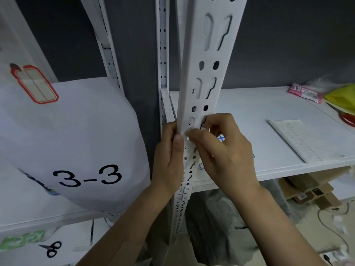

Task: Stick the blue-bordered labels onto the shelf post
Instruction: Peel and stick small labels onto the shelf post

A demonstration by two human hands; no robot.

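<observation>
Where both hands meet on the shelf post [209, 58], a label [187, 132] is pinched.
Left hand [169, 158] wraps the post's edge; right hand [224, 156], fingers curled, pinches the label to its front.

Shelf post [207, 73] runs down the centre, left hand [169, 156] gripping its edge, right hand [222, 152] pinching a label [187, 133] against it; white sack [76, 135] crowds the middle left; bare shelf board [245, 112] lies open at right, up to the paper sheet [301, 141].
</observation>
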